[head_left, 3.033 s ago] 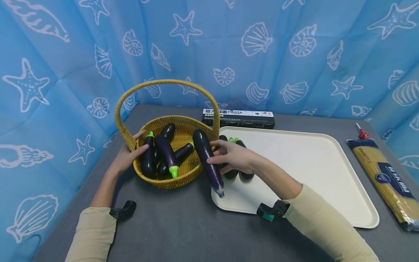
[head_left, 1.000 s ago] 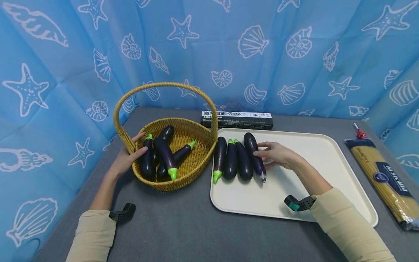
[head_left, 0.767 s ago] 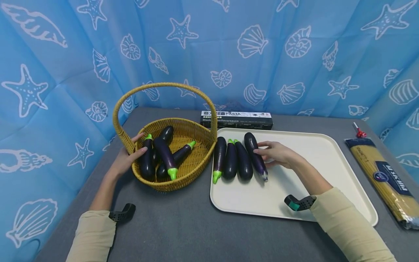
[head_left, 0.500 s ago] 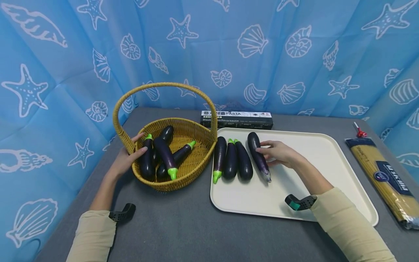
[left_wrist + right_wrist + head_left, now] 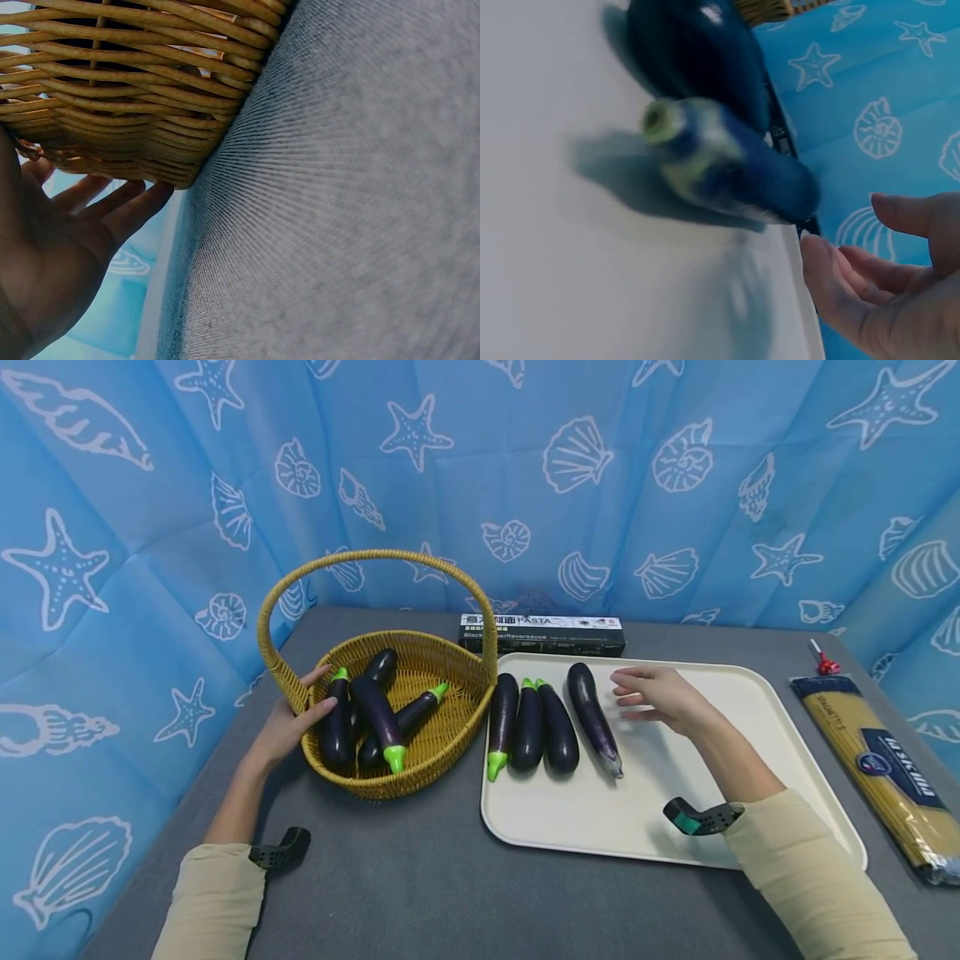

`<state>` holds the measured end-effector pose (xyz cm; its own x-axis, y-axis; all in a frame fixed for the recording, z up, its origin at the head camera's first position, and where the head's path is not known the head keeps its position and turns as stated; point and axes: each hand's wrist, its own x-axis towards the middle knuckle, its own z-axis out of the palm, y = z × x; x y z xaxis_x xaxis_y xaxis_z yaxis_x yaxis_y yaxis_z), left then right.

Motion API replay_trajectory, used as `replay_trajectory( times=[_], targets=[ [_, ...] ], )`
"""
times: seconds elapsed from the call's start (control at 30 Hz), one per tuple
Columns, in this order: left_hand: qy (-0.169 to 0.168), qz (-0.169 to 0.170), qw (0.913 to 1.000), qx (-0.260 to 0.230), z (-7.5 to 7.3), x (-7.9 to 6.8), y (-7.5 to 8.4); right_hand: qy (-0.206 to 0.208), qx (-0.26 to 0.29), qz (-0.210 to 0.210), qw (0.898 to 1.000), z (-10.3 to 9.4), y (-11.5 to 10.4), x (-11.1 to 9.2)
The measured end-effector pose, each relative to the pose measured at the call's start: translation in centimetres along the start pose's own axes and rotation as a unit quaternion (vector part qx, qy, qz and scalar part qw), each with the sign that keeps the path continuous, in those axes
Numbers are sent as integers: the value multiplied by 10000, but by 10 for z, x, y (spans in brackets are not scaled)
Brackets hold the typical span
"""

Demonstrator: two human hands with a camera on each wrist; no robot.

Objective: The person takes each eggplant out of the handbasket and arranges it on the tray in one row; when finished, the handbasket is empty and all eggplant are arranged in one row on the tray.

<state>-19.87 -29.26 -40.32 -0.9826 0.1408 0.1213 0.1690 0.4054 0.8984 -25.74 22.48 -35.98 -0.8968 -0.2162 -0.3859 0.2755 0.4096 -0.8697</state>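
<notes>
My left hand (image 5: pixel 286 727) holds the left side of the wicker basket (image 5: pixel 408 781), thumb over its rim. In the left wrist view its fingers (image 5: pixel 139 210) lie against the outside of the weave. Several dark eggplants lie in the basket, including one eggplant (image 5: pixel 378 714) with a bright green stem on top of the others. Over the white tray (image 5: pixel 720 760), my right hand (image 5: pixel 660 697) is apart from the nearest eggplant (image 5: pixel 592 714), with nothing in its fingers. That eggplant has a pale end without a green cap and lies slightly slanted, right of several others in a row.
A black pasta box (image 5: pixel 543 635) stands behind the tray. To the tray's right lie a spaghetti bag (image 5: pixel 873 768) and a small red-wrapped lollipop (image 5: pixel 827 665). A blue shell-patterned curtain (image 5: pixel 480 468) hangs behind the grey table (image 5: pixel 420 877).
The right hand carried the pale-ended eggplant from beside the basket onto the tray, shifted it slightly right, then let go and drew back to the right. The left hand stayed on the basket.
</notes>
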Motion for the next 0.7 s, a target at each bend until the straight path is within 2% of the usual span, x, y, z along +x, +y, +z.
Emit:
replay_trajectory(
  times=[0.3,0.7],
  targets=[
    [-6,-80,10000,44,-2,1,-3,-372,657,-92,9971,4,-17,-8],
    [-8,-74,10000,28,-1,2,-5,-1361,1125,-519,9829,43,-39,-8]
  ],
)
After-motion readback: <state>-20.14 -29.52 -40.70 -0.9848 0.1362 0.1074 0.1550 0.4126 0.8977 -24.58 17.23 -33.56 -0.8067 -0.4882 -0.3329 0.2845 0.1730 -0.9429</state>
